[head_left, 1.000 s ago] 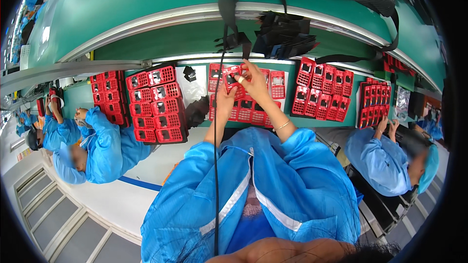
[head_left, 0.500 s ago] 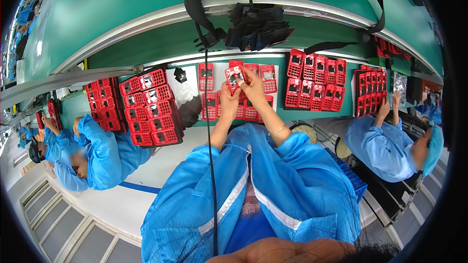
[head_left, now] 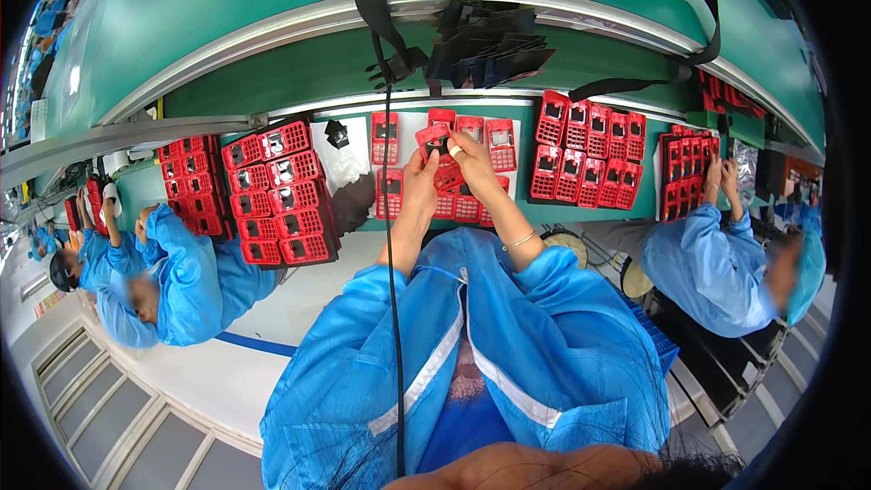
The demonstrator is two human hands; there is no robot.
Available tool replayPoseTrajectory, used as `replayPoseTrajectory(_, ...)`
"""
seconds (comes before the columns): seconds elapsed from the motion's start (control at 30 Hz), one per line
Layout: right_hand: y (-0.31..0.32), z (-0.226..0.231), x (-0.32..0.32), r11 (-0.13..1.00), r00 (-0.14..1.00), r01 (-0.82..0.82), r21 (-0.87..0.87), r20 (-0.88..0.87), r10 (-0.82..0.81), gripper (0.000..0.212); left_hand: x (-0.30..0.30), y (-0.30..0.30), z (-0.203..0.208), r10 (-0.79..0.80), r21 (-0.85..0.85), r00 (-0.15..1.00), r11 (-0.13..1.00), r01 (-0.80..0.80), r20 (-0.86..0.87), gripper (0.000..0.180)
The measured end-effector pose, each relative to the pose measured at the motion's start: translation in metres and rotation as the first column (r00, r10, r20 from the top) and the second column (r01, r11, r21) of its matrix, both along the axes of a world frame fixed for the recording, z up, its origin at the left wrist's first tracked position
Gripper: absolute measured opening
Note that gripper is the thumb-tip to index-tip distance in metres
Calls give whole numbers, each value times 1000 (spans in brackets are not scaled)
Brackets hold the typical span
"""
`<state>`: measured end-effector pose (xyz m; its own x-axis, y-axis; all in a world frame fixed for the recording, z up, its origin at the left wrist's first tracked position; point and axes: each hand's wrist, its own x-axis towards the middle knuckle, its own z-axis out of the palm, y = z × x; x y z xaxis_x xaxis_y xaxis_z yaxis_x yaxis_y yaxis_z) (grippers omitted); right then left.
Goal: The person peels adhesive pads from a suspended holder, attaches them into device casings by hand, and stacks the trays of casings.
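A red handset housing [head_left: 432,134] with a dark screen window is held above the bench, tilted. My left hand [head_left: 420,183] grips its lower left side, fingers closed. My right hand [head_left: 474,166], a ring on one finger, pinches its right edge near the window; whether a small part is also between those fingers is hidden. Under and around my hands, several more red housings lie in two rows on a white sheet [head_left: 415,124]. One housing [head_left: 385,138] lies left of my hands and another [head_left: 501,145] right of them.
Trays of red housings stand at the left [head_left: 279,191] and right [head_left: 588,152]. A black film scrap [head_left: 337,133] lies on a white sheet; dark strips [head_left: 490,45] hang ahead. A black cable [head_left: 392,245] runs down in front of me. Co-workers in blue sit on both sides.
The held housing has tilted and shifted slightly left, uncovering another housing behind it. My right fingers have moved to its right edge. At right, a co-worker's hands have shifted toward their tray.
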<state>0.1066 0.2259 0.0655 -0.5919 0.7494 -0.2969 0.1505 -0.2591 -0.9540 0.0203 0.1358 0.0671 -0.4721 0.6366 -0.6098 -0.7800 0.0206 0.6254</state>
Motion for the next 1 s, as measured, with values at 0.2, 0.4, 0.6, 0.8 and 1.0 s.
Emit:
replayPoseTrajectory(0.2, 3, -4, -2, 993, 998, -37, -108, 55, 43, 25, -13, -7, 0, -92, 108, 991, 991, 82, 93, 21)
replayPoseTrajectory(0.4, 1, 24, -9, 959, 994, 113, 260, -25, -110, 15, -17, -4, 5, -28, 35, 996, 999, 25, 81, 20)
replayPoseTrajectory(0.6, -4, 32, -14, 477, 966, 2, 879, 122, -230, 13, -22, 0, 3, -86, 4, 996, 996, 86, -26, 17)
replayPoseTrajectory(0.8, 22, 94, 0, 315, 919, 288, 904, -169, -355, 16, -42, 18, 1, -86, -164, 974, 985, 51, -212, 54)
replayPoseTrajectory(1.0, 64, 203, -19, 385, 742, 669, 636, -533, -408, 13, -65, 19, -59, -356, -367, 608, 924, 112, -710, 51)
